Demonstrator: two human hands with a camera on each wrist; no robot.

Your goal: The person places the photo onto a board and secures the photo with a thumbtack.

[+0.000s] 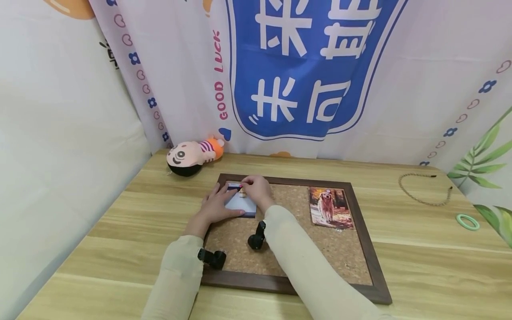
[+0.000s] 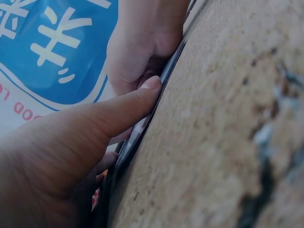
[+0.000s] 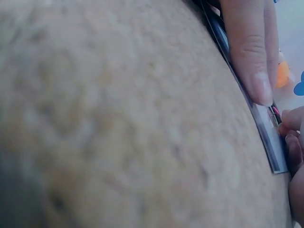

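Note:
A photo card (image 1: 245,205) with a dark blue edge lies at the upper left of the framed cork board (image 1: 280,249). My left hand (image 1: 216,205) rests on the card with fingers spread, thumb along its lower part. At the card's upper part, my right hand (image 1: 258,191) pinches a small pink push pin (image 3: 276,112) between thumb and fingertips. Its point is hidden. In the left wrist view, the left thumb (image 2: 137,97) presses near the card's edge, close below the right hand. A dog photo (image 1: 329,209) lies at the board's upper right with a pale pin at its top.
A plush doll (image 1: 194,155) lies behind the board at the left. To the right are a chain-like band (image 1: 424,202) and a green ring (image 1: 467,222). Black wrist cameras (image 1: 256,240) hang over the cork. A printed curtain (image 1: 288,89) backs the wooden table (image 1: 432,266).

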